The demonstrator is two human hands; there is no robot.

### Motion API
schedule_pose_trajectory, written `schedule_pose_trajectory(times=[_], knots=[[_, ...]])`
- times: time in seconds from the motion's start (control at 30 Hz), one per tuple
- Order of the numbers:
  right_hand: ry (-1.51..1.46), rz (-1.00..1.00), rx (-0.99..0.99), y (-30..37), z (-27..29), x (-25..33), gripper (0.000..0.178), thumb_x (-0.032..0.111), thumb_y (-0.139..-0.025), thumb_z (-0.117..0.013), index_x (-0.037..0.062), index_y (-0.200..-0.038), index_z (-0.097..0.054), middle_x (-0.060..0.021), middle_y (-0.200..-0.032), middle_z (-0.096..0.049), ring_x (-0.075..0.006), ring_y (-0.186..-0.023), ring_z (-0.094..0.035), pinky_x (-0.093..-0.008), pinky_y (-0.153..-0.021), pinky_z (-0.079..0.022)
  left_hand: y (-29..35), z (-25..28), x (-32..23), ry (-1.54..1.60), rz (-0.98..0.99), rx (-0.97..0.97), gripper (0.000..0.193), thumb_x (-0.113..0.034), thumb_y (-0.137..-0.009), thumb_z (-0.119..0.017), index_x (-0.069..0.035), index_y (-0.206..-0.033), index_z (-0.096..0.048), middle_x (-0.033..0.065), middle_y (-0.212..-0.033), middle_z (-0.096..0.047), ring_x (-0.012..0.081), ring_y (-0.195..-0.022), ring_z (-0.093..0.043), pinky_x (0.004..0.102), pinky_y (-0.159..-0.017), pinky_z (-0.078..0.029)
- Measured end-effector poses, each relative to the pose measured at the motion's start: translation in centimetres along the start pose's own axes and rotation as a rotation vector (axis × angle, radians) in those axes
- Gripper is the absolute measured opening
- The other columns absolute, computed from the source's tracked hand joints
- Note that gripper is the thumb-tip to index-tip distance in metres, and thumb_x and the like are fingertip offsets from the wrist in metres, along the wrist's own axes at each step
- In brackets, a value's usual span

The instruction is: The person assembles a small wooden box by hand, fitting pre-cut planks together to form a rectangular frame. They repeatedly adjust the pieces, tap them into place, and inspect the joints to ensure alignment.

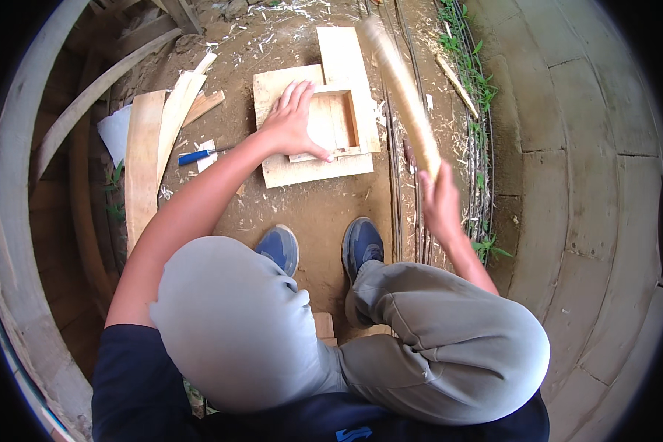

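While the left grip [295,121] lay spread over the left side of a shallow wooden frame [354,121], its thumb at the near edge and its fingers well apart from the thumb, the right grip [440,202] was closed around the near end of a long, pale wooden stick [405,88]. The stick slanted up and away, blurred, to the right of the frame. The frame lay flat on a wide board [317,172] on the dirt ground [324,205], between the 2 hands and beyond 2 blue shoes [362,243]. Another board [341,55] reached out from the frame's far side. To the left, a blue-handled tool [194,157] lay across a small wood scrap [206,163], near a long plank [144,147]. Shavings littered the ground, and green plants [479,81] grew along the base of a wall [552,191] on the right.
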State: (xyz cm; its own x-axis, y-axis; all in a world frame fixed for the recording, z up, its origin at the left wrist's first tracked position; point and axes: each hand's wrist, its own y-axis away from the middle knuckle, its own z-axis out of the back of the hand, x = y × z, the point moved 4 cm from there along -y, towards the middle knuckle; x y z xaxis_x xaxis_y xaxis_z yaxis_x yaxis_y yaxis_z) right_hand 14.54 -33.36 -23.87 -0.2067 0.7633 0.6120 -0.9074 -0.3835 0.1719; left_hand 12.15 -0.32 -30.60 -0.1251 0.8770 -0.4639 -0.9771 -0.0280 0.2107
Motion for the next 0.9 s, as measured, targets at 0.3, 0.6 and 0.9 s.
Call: schedule_pose_trajectory(times=[0.3, 0.6, 0.9], knots=[[0.303, -0.040, 0.179, 1.4, -2.4, -5.4, 0.021, 0.018, -0.106, -0.051, 0.0012, -0.105, -0.037, -0.0299, -0.087, -0.064, -0.0382, -0.072, -0.067, -0.0473, -0.049, -0.053, -0.6, 0.0, -0.4, -0.022, -0.013, 0.015, 0.162, -0.073, -0.052, -0.088, 0.004, -0.160, 0.005, 0.0241, -0.169, 0.000, 0.0364, -0.158, 0.005, 0.0528, -0.128, -0.010], [-0.213, 0.172, -0.324, 1.9, 1.1, -1.3, 0.023, 0.016, -0.107, -0.051, 0.0003, -0.121, -0.042, -0.0134, -0.072, -0.062, -0.0238, -0.055, -0.061, -0.0379, -0.048, -0.045, 0.4, 0.0, 0.5, -0.053, 0.037, 0.041, 0.162, -0.072, -0.050, -0.089, 0.005, -0.160, 0.001, 0.0263, -0.168, 0.000, 0.0372, -0.158, 0.005, 0.0512, -0.129, -0.009], [-0.166, -0.098, -0.086, 3.1, -2.0, -3.8, 0.029, 0.022, -0.106, -0.054, 0.0026, -0.127, -0.047, -0.0199, -0.081, -0.065, -0.0334, -0.068, -0.066, -0.0455, -0.064, -0.050, 0.0, 0.1, 0.1, -0.011, 0.025, 0.006, 0.159, -0.069, -0.049, -0.091, 0.003, -0.161, -0.003, 0.0262, -0.167, -0.007, 0.0381, -0.157, -0.001, 0.0511, -0.128, -0.013]])
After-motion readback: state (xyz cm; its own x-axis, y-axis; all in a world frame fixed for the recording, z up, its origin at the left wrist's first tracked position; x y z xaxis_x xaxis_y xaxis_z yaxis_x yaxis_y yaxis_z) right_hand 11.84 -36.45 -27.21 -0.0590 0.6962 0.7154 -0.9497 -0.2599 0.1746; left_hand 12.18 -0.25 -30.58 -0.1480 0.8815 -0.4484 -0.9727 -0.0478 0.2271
